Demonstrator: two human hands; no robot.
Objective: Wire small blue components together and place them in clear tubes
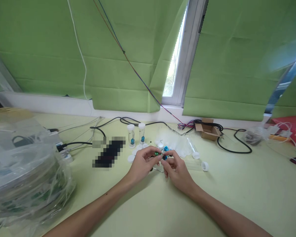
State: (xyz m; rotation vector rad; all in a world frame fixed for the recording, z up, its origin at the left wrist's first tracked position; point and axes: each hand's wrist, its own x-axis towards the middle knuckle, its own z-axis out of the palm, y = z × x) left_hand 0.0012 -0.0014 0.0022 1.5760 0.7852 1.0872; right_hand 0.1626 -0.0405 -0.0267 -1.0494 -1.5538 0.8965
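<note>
My left hand [143,162] and my right hand [175,168] meet in the middle of the pale green table [236,194]. The left fingers pinch a small green shiny bead [157,153]. The right fingers pinch a small blue shiny bead [165,153] on thin wire. The two beads touch between my fingertips. Just beyond the hands stand two upright clear tubes [136,134] with white caps, each with a blue bead inside. Loose white caps [205,166] and empty clear tubes [193,148] lie around the hands.
A pile of clear plastic bags [24,174] fills the left. Black cables [234,144] run along the back edge by a small cardboard box [208,129]. A power strip [61,148] sits at left, a red item [294,130] at far right. Green blinds hang behind.
</note>
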